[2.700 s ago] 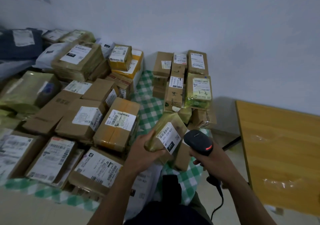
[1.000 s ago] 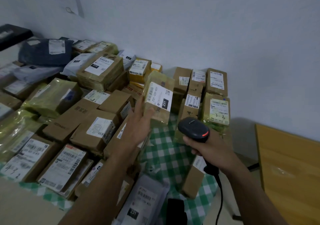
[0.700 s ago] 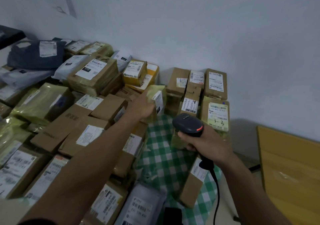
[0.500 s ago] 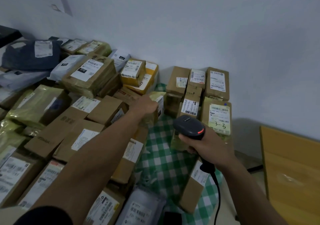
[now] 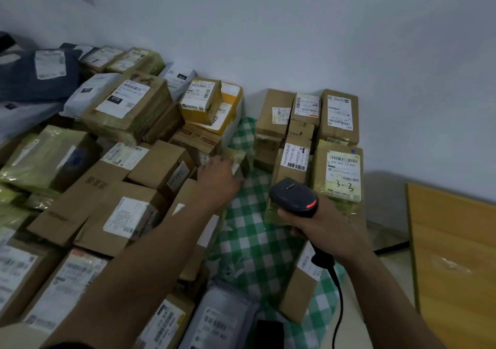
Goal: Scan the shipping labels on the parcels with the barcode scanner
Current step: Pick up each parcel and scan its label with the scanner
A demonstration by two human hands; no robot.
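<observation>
The small taped parcel [image 5: 239, 158] has gone from up by the scanner out to the far pile. The left hand [image 5: 218, 178] is stretched out over it now, fingers draped on its near end. Pinching or only resting there? Cannot tell. The parcel sits at the edge of the green checked cloth [image 5: 249, 241], tight against the brown boxes, mostly hidden, so its long axis is not clear.

The right hand [image 5: 326, 229] is wrapped round the grip of the barcode scanner [image 5: 294, 197], held above the cloth. Its handle runs from the fist up and left to the head, nose pointing away from the person toward the boxes at the wall, with a red light glowing on its back. The cable [image 5: 339, 305] drops away below the fist. Just beyond the scanner stands the box marked 3-3 [image 5: 342, 176], label facing up.
</observation>
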